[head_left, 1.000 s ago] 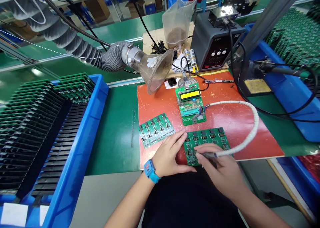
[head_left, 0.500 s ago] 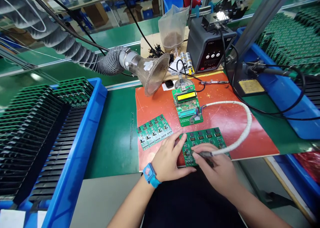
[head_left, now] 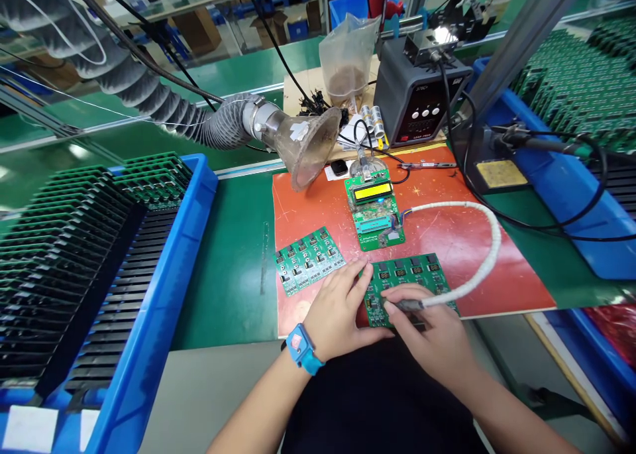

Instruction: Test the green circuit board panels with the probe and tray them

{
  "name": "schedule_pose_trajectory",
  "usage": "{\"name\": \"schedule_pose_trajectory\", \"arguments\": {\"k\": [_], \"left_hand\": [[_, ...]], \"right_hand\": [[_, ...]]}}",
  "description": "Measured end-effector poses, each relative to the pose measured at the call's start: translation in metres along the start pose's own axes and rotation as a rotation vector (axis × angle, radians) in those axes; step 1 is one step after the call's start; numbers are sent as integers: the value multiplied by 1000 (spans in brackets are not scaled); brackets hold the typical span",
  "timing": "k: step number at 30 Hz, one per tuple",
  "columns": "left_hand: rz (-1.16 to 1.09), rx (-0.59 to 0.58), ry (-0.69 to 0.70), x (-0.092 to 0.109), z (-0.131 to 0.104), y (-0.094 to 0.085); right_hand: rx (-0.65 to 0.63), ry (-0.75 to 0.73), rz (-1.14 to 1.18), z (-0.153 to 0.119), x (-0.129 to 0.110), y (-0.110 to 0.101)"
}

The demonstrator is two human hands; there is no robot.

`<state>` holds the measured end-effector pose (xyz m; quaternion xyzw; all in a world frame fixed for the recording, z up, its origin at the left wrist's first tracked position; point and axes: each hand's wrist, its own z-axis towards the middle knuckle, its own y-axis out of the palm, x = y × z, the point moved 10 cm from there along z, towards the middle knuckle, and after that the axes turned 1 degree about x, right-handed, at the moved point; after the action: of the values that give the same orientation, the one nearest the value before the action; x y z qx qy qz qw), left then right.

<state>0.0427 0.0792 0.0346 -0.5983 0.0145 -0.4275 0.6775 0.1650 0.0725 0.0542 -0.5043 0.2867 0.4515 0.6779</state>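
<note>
A green circuit board (head_left: pixel 400 266) with a row of small digit displays lies on the red mat, close to the front edge. My left hand (head_left: pixel 338 308) grips its left side, fingertips at the upper left corner and thumb along the near edge. In my right hand (head_left: pixel 432 335) is a dark-ended probe (head_left: pixel 411 304), pinched like a pen, its tip over the board's left part; the exact contact point is hidden by the fingers. From the probe a white-wrapped cable (head_left: pixel 491 242) loops to a programmer board (head_left: pixel 375 209) with a lit yellow screen.
A second circuit board (head_left: pixel 311 260) lies left of my left hand. Blue bins (head_left: pixel 193 195) of racked boards flank the bench. A fume extractor funnel (head_left: pixel 313 149) hangs over the red mat (head_left: pixel 293 202). Behind stand a soldering station (head_left: pixel 417 96) and a plastic bag (head_left: pixel 348 56).
The view has shifted slightly, so the scene sits a little farther right. Both hands keep nearly the same pose on the board and probe. A blue light now shows on the programmer board.
</note>
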Motion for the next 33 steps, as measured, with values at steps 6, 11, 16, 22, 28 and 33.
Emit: {"name": "schedule_pose_trajectory", "arguments": {"k": [6, 11, 16, 22, 28, 33], "left_hand": [[-8, 0, 3, -1, 0, 0], [-15, 10, 9, -2, 0, -1], [-22, 46, 8, -4, -1, 0], [-39, 102, 21, -7, -2, 1], [-26, 103, 6, -8, -2, 4], [-63, 179, 27, -7, -4, -2]], "right_hand": [[-17, -9, 36, -1, 0, -1], [-31, 7, 41, -2, 3, 0], [-22, 9, 37, -1, 3, 0], [-35, 8, 53, -2, 4, 0], [-51, -8, 43, -3, 6, 3], [-53, -7, 41, -3, 8, 3]]}}
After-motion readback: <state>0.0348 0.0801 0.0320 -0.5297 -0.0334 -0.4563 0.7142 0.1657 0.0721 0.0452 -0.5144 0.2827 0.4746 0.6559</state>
